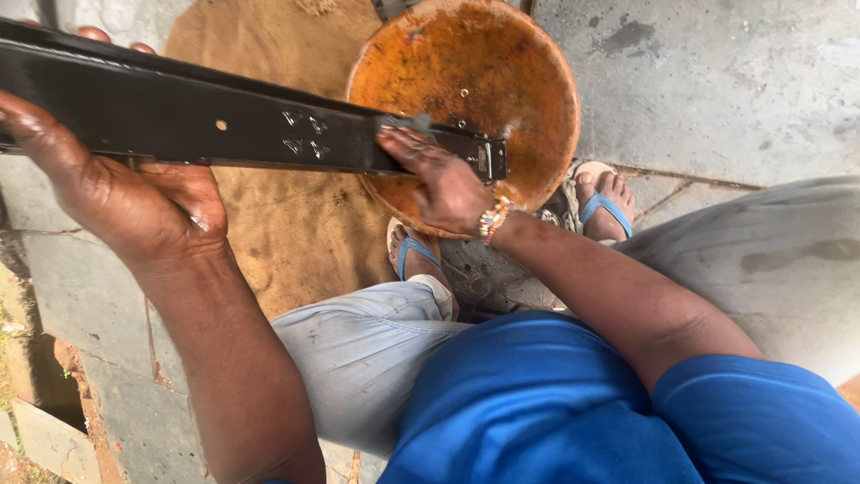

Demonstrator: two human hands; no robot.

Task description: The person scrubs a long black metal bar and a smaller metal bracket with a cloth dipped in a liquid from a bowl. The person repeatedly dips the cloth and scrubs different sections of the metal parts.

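Head view, long black metal bar point(242, 121), punched holes

I see a grey concrete floor point(717, 81), stained and cracked, filling the upper right of the frame. A brown burlap mat point(287, 224) lies on it at upper centre. A rusty orange round pan point(484, 72) sits on the floor beside the mat's right edge.

The left hand point(134, 193) gripped a long black metal bar point(224, 121) from below, held level above a rusty round pan point(484, 72) — the right hand point(439, 184) pressed a small grey piece point(414, 122) on the bar's far end, over burlap point(296, 224) and grey slabs point(717, 81)
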